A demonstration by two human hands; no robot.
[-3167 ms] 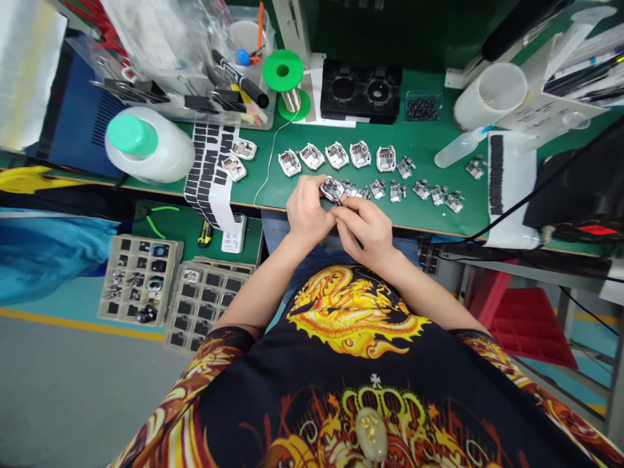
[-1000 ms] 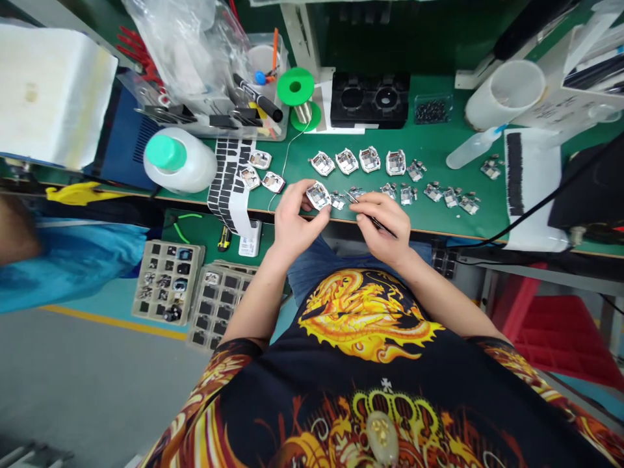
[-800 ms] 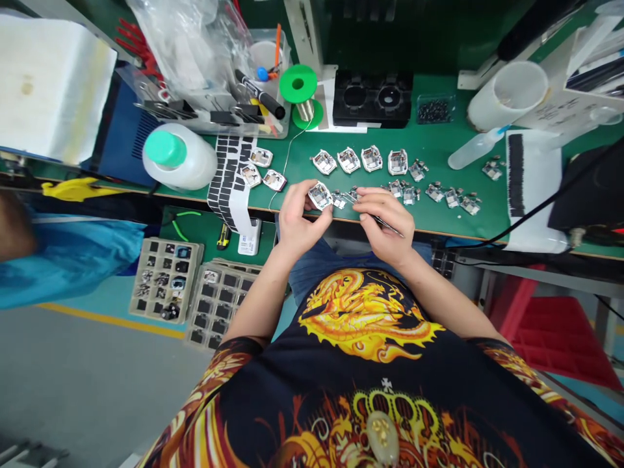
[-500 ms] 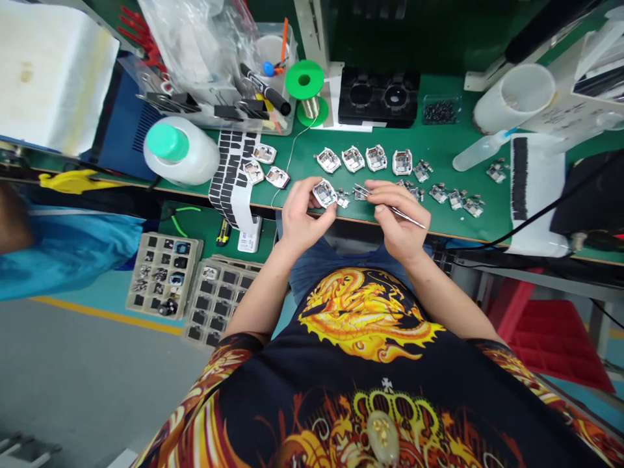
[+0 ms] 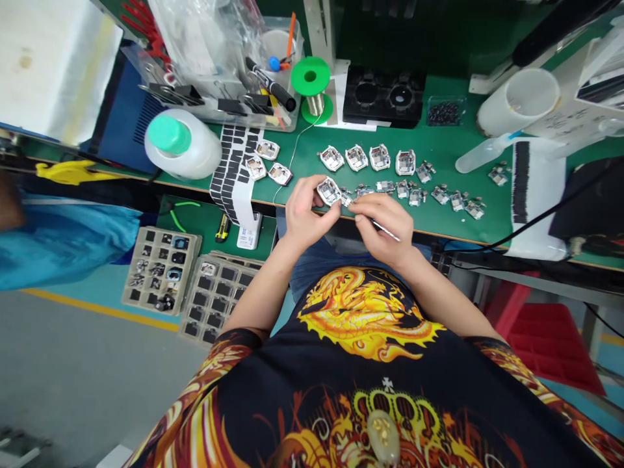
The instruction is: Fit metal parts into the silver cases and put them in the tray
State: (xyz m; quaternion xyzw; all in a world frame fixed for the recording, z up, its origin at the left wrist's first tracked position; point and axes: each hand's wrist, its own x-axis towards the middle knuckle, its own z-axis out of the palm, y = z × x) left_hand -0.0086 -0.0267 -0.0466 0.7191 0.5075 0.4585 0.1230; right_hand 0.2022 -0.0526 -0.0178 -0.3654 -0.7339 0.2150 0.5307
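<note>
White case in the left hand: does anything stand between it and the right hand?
Yes, one small circuit part shows between the white case and the right hand; whether the tweezers touch it is unclear.

The black shirt [image 5: 341,370] bears a golden dragon [image 5: 361,313] and orange-patterned sleeves [image 5: 219,380], a pale oval pendant [image 5: 383,434] lying on its front.

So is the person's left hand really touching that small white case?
Touching. The head view shows the left hand holding the white case at its edges, fingers at the far side and thumb at the near side.
</note>
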